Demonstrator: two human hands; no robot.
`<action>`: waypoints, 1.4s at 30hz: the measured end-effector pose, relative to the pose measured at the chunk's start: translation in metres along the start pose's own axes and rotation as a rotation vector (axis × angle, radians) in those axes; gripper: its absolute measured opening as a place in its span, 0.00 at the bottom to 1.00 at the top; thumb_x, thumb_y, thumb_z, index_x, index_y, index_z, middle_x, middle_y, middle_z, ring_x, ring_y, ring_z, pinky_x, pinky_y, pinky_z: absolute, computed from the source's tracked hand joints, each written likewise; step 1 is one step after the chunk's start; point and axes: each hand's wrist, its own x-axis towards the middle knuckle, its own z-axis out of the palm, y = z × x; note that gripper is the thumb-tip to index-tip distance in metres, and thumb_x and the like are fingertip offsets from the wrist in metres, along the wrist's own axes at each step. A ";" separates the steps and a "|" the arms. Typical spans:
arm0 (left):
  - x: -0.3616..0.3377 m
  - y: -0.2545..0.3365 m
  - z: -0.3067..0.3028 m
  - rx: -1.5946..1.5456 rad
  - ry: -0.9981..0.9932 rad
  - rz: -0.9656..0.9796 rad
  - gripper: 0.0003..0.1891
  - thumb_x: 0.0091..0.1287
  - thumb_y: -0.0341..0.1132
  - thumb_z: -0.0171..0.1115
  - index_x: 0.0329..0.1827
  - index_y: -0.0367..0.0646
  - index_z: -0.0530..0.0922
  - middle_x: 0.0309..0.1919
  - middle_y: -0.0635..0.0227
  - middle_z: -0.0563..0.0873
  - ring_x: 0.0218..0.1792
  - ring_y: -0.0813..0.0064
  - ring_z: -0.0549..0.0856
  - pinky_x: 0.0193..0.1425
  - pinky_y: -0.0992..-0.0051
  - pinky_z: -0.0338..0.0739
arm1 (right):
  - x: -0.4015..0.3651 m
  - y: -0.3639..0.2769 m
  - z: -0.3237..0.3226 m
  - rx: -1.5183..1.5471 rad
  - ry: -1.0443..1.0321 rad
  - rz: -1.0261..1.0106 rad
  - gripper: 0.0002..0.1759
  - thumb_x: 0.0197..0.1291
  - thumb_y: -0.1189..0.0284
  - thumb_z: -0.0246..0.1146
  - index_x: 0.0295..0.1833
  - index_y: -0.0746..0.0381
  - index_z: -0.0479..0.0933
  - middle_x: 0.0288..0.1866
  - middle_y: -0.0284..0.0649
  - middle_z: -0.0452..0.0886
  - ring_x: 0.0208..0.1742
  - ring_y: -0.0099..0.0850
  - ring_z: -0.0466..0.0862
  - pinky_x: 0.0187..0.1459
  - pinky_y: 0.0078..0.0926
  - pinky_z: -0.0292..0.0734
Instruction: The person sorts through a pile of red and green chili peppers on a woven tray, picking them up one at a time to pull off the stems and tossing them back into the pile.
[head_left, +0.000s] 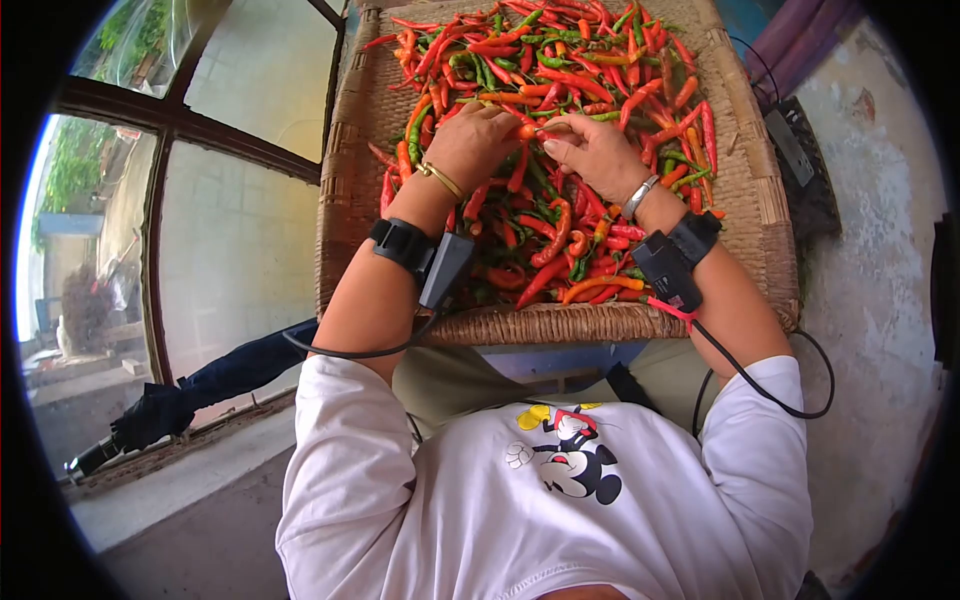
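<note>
An orange-red chili pepper (527, 132) is held between my two hands above a heap of chilies (560, 250). My left hand (472, 150) is closed around the body of this pepper, and its fingertips are partly hidden. At the stem end, the thumb and forefinger of my right hand (603, 160) are pinched together on the pepper's stem. The heap is mostly red, with some green and orange pods. It lies in a woven wicker tray (345, 190), which stands in front of my lap.
A window with a dark frame (150, 250) is on the left, and a folded dark umbrella (230, 370) leans below it. Cables (765, 400) hang from the devices on both forearms. To the right, a black object (805, 165) stands beside the tray near a pale wall (870, 260).
</note>
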 end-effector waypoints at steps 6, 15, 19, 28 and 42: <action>0.006 0.029 -0.009 -0.090 0.065 -0.044 0.09 0.56 0.38 0.57 0.34 0.43 0.75 0.29 0.65 0.80 0.36 0.65 0.79 0.35 0.67 0.75 | -0.006 -0.025 -0.003 0.156 0.044 0.034 0.11 0.55 0.69 0.59 0.39 0.66 0.74 0.26 0.33 0.76 0.22 0.17 0.74 0.26 0.15 0.71; 0.004 0.035 -0.011 -0.268 0.116 -0.071 0.10 0.54 0.38 0.60 0.36 0.44 0.77 0.26 0.63 0.80 0.32 0.63 0.79 0.34 0.66 0.74 | -0.003 -0.020 -0.014 0.570 0.098 0.196 0.09 0.59 0.67 0.55 0.35 0.62 0.74 0.21 0.30 0.74 0.18 0.17 0.70 0.19 0.12 0.65; 0.003 0.027 -0.012 -0.239 0.105 -0.057 0.10 0.52 0.39 0.62 0.33 0.44 0.78 0.26 0.63 0.79 0.32 0.62 0.79 0.34 0.67 0.74 | -0.003 -0.016 -0.024 0.962 -0.029 0.282 0.10 0.60 0.64 0.54 0.35 0.60 0.72 0.21 0.30 0.74 0.18 0.17 0.69 0.19 0.13 0.63; 0.003 -0.003 -0.030 -0.764 -0.408 -0.459 0.12 0.59 0.38 0.60 0.35 0.35 0.78 0.19 0.76 0.76 0.22 0.86 0.73 0.26 0.81 0.68 | -0.001 -0.010 -0.025 0.963 0.182 0.421 0.13 0.62 0.64 0.52 0.45 0.63 0.71 0.24 0.32 0.75 0.21 0.19 0.72 0.19 0.16 0.65; 0.012 -0.018 -0.006 -0.433 0.059 -0.365 0.13 0.59 0.33 0.57 0.47 0.42 0.76 0.33 0.68 0.83 0.31 0.73 0.82 0.36 0.77 0.76 | 0.001 -0.007 -0.026 0.823 0.162 0.391 0.10 0.61 0.68 0.52 0.43 0.63 0.71 0.23 0.32 0.75 0.19 0.18 0.71 0.18 0.16 0.66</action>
